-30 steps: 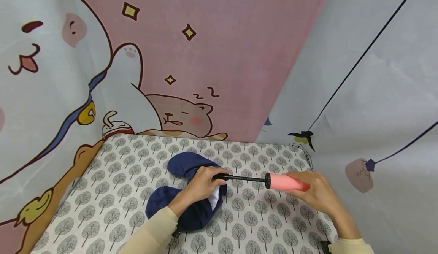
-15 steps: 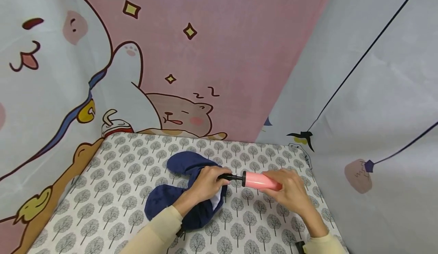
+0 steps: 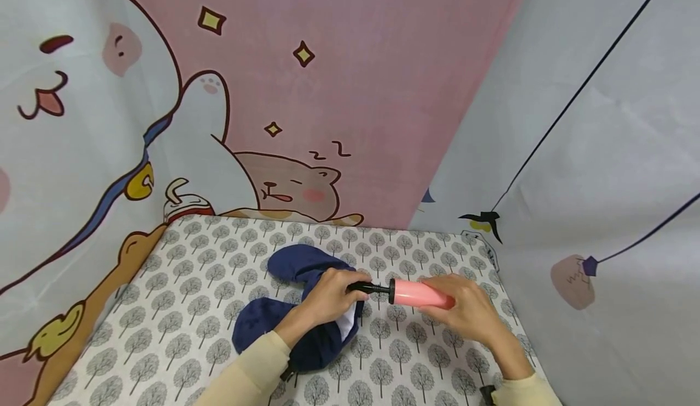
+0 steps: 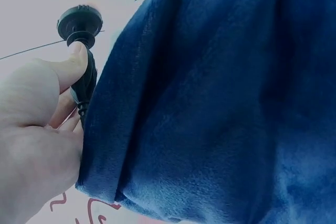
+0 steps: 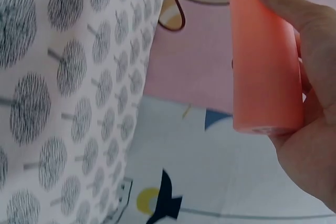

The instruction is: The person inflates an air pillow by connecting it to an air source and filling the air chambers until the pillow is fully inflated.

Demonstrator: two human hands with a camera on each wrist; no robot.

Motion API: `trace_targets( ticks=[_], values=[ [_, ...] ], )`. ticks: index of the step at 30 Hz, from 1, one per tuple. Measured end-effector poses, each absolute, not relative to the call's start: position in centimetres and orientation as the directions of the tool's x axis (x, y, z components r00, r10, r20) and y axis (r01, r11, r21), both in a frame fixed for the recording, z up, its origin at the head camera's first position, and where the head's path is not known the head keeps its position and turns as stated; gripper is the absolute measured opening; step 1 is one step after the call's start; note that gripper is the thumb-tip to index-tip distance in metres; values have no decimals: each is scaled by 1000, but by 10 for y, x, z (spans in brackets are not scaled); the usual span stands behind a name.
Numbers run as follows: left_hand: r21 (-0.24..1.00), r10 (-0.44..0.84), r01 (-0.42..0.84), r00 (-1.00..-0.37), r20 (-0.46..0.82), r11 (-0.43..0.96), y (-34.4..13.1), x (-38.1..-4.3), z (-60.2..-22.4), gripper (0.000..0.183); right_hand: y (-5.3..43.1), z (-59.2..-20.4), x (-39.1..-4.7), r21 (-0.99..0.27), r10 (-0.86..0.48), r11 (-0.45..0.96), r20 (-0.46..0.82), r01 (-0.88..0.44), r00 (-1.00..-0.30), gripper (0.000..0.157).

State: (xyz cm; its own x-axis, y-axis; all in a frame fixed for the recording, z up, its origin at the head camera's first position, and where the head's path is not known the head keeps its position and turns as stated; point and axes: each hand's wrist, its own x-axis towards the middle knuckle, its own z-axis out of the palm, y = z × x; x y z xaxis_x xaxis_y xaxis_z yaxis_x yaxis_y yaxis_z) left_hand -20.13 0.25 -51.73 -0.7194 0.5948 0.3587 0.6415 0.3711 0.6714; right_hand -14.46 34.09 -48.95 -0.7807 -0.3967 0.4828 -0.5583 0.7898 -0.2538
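Note:
A hand pump with a coral barrel [image 3: 421,294] and a black handle [image 4: 84,85] is held level between both hands. My left hand [image 3: 328,296] grips the handle, thumb along its side in the left wrist view. Around the barrel's right end curl the fingers and thumb of my right hand [image 3: 462,302]; the barrel's flat end shows in the right wrist view. Only a short stretch of black rod is visible between handle and barrel. Beneath the left hand and forearm lies a navy plush U-shaped neck pillow [image 3: 262,324], with a white patch at its right side. The forearm hides part of it.
The table is covered by a white cloth with grey trees [image 3: 180,315]. A pink cartoon-print curtain [image 3: 383,90] rises behind its far edge, and a pale curtain [image 3: 618,169] hangs along the right side.
My right hand has moved left with the coral barrel, sliding it over the black rod towards my left hand. In the last half second little has moved, and the pillow has stayed in place.

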Motion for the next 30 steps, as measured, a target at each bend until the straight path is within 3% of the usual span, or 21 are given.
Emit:
trace_targets(
  ticks=[7,17,24,30],
  values=[
    [658,587,646,-723,364,387,-1,-205,-517,32,373,-481,-143,-232,-402,798,483,-556,-778,58],
    [674,555,613,-756,349,412,-13,-207,-514,36,415,-472,-131,-277,-267,870,430,-407,-863,61],
    [669,559,631,-742,370,394,-4,-202,-511,35,373,-475,-140,-257,-333,832,477,-491,-814,57],
    [636,517,628,-763,388,449,2,-199,-511,32,336,-483,-149,-218,-354,800,581,-560,-733,57]
  ],
)
